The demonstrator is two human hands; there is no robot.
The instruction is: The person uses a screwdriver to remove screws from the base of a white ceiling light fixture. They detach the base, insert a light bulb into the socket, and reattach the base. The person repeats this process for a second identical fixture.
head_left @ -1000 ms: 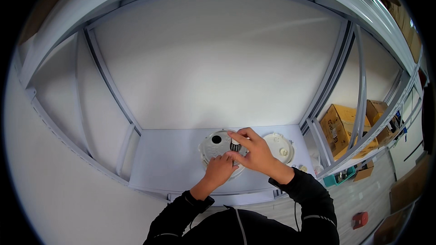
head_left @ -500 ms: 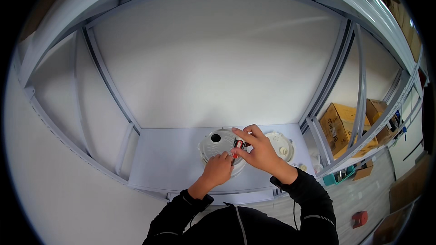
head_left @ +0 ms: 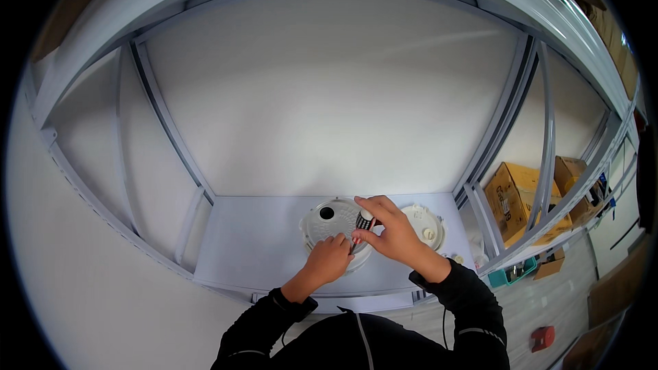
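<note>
On the table (head_left: 250, 247), a white round plastic housing (head_left: 312, 227) with a dark round hole lies below my hands. My right hand (head_left: 399, 238) is closed around the handle of what looks like a screwdriver (head_left: 364, 220), red and black with a pale end. Its handle rises from lower left to upper right, over the right part of the housing. My left hand (head_left: 329, 260) is closed at the tool's lower end, over the near edge of the housing. Its fingers hide the tip and whatever they pinch there.
A second white round part (head_left: 433, 234) lies to the right of the housing. Small pieces (head_left: 458, 259) sit near the table's right edge. Grey frame posts (head_left: 493, 120) stand around the table. Cardboard boxes (head_left: 510, 199), a teal bin (head_left: 510, 274) and a red stool (head_left: 543, 338) are at right.
The screwdriver's handle has turned in my right hand: its red and white side faced up before, its black patterned side shows now. Both hands stay in nearly the same place.
</note>
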